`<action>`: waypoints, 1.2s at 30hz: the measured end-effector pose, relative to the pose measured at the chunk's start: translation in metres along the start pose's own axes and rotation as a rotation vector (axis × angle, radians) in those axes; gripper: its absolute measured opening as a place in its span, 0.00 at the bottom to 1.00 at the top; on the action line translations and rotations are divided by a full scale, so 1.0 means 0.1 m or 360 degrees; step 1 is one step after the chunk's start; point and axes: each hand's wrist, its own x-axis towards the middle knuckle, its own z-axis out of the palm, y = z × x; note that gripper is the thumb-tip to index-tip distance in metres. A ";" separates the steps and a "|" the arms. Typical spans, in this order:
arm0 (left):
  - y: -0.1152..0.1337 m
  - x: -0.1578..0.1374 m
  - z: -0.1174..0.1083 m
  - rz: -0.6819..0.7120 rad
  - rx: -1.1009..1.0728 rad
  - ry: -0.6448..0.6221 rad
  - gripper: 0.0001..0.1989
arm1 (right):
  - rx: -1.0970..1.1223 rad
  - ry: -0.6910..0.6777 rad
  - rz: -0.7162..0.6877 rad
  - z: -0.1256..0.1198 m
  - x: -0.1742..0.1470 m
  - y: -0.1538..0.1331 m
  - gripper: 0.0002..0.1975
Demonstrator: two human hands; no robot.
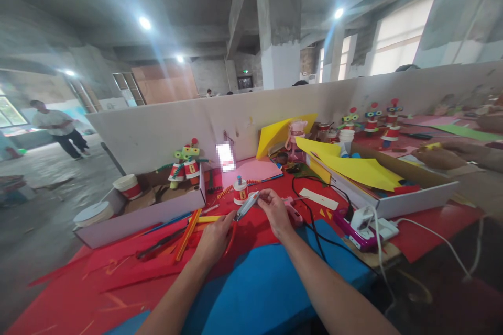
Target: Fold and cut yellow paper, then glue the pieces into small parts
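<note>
My left hand (214, 241) is closed around the red handles of a pair of scissors (247, 207), whose metal blades point up and to the right. My right hand (275, 212) has its fingers pinched together at the blade tips. What it holds there is too small to make out. Just behind the blades stands a small paper-cup figure (240, 192) in white and red, with a blue top and springy orange folded-paper arms. Orange and yellow paper strips (189, 233) lie left of my left hand. A pink glue gun (294, 211) rests beside my right hand.
A left box (145, 218) holds finished cup figures (190, 163) and cups. Yellow sheets (353, 165) fill a right box (416, 201). Black cables and a purple power strip (359, 235) lie at right. A white partition (168, 120) stands behind; another person's arm (444, 159) reaches in.
</note>
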 end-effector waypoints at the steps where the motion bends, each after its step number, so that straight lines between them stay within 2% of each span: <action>1: 0.00 0.00 0.00 0.0000 -0.0002 -0.0004 0.26 | 0.0000 0.0000 0.0002 0.00 0.00 0.00 0.11; 9: -0.04 0.00 0.02 0.0022 -0.0052 0.0061 0.26 | 0.0038 -0.0002 -0.0004 -0.01 0.00 0.02 0.11; 15: -0.29 0.06 0.10 -0.0008 -0.0206 0.0460 0.26 | 0.0065 -0.0048 0.0068 -0.02 0.01 0.05 0.11; 17: -0.35 0.07 0.11 -0.0030 -0.0209 0.0535 0.26 | 0.0021 -0.0055 0.0096 -0.03 0.01 0.07 0.12; 20: -0.35 0.06 0.09 -0.0011 -0.0187 0.0500 0.26 | 0.0020 -0.0036 0.0111 -0.04 0.00 0.09 0.13; 26: -0.25 0.05 0.05 0.0005 -0.0083 0.0397 0.26 | 0.0245 -0.0074 0.0173 -0.01 -0.02 0.04 0.14; 31: -0.25 0.05 0.04 0.0003 -0.0039 0.0383 0.27 | 0.0158 -0.0106 0.0143 -0.01 -0.02 0.02 0.13; 36: -0.20 0.02 0.00 0.0024 0.0027 0.0275 0.24 | 0.0094 -0.0029 0.0018 -0.03 0.02 0.06 0.12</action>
